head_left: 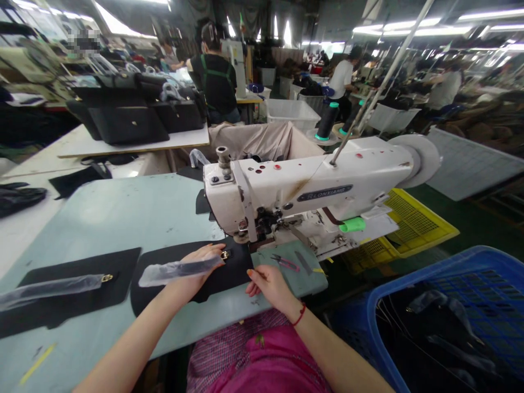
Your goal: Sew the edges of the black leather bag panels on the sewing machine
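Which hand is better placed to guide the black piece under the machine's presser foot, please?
Probably left: the left hand lies flat on the black piece beside the presser foot, while the right hand only touches its near edge.

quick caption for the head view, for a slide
Left hand and right hand steady a black panel at a white sewing machine.

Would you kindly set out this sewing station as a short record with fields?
Left hand: flat on black panel, beside its metal clasp
Right hand: fingertips at the panel's right edge
On panel: plastic-wrapped strap
Machine: white sewing machine, directly behind the panel
Further left: second black panel
Nearby: pink snips, blue crate
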The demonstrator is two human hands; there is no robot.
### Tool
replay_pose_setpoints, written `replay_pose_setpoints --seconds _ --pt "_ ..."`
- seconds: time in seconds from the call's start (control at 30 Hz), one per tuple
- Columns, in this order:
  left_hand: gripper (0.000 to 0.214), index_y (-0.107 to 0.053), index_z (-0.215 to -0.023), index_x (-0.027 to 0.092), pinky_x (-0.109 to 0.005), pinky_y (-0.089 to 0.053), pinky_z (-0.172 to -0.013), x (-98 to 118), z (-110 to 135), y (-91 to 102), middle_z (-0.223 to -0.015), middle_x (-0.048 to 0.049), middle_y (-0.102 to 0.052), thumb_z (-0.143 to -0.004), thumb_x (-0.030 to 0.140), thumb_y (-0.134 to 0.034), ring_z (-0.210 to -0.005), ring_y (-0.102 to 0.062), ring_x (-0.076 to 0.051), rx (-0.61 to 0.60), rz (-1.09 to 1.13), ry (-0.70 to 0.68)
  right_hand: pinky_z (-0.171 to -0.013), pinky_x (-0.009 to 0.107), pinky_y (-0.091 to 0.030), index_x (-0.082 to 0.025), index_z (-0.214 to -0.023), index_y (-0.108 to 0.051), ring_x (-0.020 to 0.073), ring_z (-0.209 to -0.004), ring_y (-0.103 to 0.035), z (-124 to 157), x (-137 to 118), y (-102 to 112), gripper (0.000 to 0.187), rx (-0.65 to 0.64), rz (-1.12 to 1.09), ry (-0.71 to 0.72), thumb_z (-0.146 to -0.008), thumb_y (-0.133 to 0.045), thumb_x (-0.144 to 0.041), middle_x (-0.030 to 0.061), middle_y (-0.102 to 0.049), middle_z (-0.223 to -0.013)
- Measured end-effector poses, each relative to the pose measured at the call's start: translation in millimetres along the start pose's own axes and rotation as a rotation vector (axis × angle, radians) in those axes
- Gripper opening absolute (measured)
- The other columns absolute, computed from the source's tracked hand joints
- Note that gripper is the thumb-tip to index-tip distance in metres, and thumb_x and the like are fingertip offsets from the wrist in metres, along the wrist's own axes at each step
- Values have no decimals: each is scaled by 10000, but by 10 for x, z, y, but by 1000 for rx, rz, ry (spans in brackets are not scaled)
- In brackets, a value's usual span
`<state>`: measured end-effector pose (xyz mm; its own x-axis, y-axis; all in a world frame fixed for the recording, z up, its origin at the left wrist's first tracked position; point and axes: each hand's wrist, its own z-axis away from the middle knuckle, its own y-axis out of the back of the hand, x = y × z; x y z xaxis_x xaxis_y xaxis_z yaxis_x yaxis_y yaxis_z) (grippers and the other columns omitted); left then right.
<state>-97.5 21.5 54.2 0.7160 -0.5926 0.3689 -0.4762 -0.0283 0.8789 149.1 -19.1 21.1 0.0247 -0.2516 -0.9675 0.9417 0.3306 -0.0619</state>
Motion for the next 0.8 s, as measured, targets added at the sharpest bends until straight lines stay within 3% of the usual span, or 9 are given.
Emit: replay_pose_setpoints --seconds 0.47,0.67,0.8 --pt "229 -618 -1039 214 -410 -368 -1115 -88 -81 64 -1192 -72 -672 -961 302 -421 -1157 -603 -228 -63 -46 -46 -495 211 -462 -139 -670 -569 118 -484 -609 -95 -138 62 561 -59 -68 -62 -791 -556 -686 53 -673 -595" --pt "296 -668 -936 259 -408 -491 -940 -109 -257 204 -983 -77 -722 -901 463 -456 -977 -659 -295 -65 94 172 -504 211 -464 -130 -645 -590 109 -483 -595 -225 -209 60 604 -91 -117 -99 -768 -554 -720 51 -656 -584" --pt "378 -713 -890 269 -391 -507 -859 -165 -322 238 -953 -69 -754 -858 548 -461 -934 -679 -319 -89 85 254 -499 207 -463 -130 -644 -598 103 -479 -584 -326 -237 60 610 -92 -113 -105 -750 -564 -730 44 -651 -577"
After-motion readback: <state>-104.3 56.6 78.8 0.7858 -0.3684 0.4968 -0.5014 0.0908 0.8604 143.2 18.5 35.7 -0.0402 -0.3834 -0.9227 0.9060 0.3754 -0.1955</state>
